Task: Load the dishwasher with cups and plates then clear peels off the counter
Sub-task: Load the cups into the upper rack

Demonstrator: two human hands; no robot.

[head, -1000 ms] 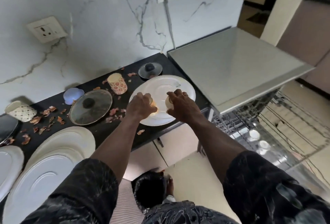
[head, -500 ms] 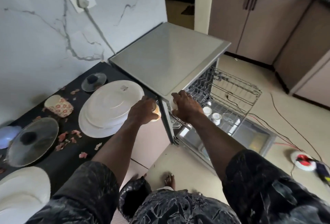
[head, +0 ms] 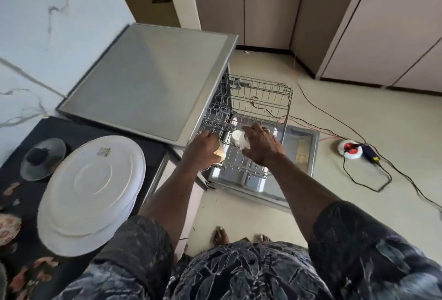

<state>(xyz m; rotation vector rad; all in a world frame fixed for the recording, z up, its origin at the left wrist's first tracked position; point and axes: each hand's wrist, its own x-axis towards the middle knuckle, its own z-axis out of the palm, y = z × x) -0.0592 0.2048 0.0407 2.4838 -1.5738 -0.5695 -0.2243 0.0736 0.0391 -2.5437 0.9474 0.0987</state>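
The small white ceramic cup (head: 238, 137) sits in the right hand (head: 260, 146), whose fingers curl round its side. One round end is turned up toward the camera, but whether that is the mouth or the base cannot be told. It hangs just over the near part of the pulled-out grey wire dishwasher rack (head: 263, 99).

Just left of it, over the rack's near left corner, the left hand (head: 203, 150) grips a small cream-coloured cup (head: 221, 154). That cup is mostly hidden under the fingers, with only its pale lower edge showing.

Below the rack lies the open grey dishwasher door (head: 301, 146). Left of the rack is the flat grey metal dishwasher top (head: 148, 84).

Further left of the rack is the black desk (head: 71, 130). It carries a stack of large round white plates (head: 93, 185), a round glass lid with a dark knob (head: 43, 158) and scattered pinkish peels (head: 12, 189).

On the floor, right of the rack, lies a round red-and-white socket reel (head: 350, 148) with dark cables.
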